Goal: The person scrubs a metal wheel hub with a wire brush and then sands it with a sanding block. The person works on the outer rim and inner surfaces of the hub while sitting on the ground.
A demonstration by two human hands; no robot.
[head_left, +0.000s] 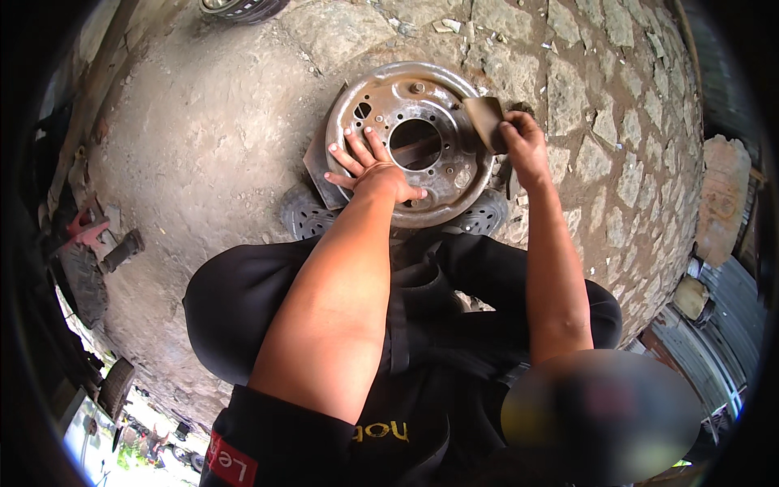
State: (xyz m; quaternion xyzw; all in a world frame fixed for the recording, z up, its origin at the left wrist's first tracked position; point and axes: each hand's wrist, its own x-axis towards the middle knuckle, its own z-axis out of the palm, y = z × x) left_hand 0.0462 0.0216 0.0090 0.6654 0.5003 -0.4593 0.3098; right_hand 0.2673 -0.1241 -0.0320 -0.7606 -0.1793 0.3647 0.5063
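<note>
A round, rusty metal brake backing plate point(445, 195) lies on the ground in front of me, with a large hole in its middle and several smaller holes and bolts around it. My left hand point(377, 172) rests on its left part, fingers spread, holding nothing. In my right hand point(527, 150), at the plate's right rim, is a bent brown sheet that looks like sandpaper point(484, 122), pinched between thumb and fingers. The sheet overlaps the upper right rim; whether it touches the metal I cannot tell. A flat dark metal piece point(319, 169) shows from under the plate's left side.
My dark clogs, left point(302, 213) and right point(488, 213), flank the plate's near edge. A round dark part point(243, 10) sits at the far left. Red metal point(86, 227) and a dark cylinder point(124, 250) lie at left. Stones point(572, 97) pave the ground at right, near corrugated sheets point(722, 304).
</note>
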